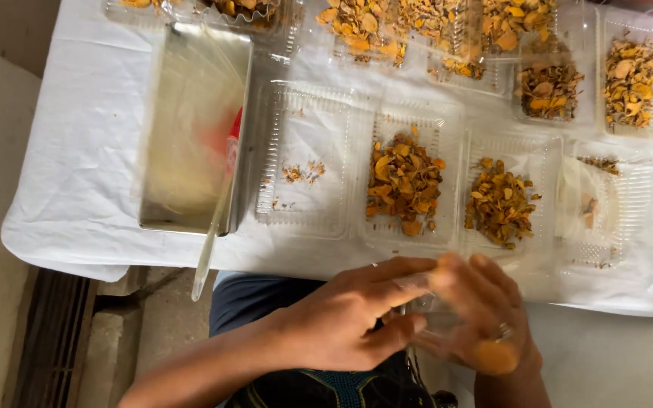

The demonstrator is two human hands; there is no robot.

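Observation:
My left hand (pixel 349 313) and my right hand (pixel 485 317) meet at the table's near edge, both gripping a small clear plastic bag (pixel 428 310) between them. My right fingertips are stained orange and a ring sits on one finger. Just beyond the hands lie clear plastic trays on a white cloth (pixel 85 151): one nearly bare with a few crumbs (pixel 304 170), one with a heap of dried orange-yellow slices (pixel 404 183), another with a similar heap (pixel 500 202).
A metal tray (pixel 190 128) with a red-tipped tool and a long clear handle (pixel 213 242) sits at the left. A tray (pixel 606 211) at the right holds a clear bag. More trays of dried slices (pixel 629 79) line the far edge.

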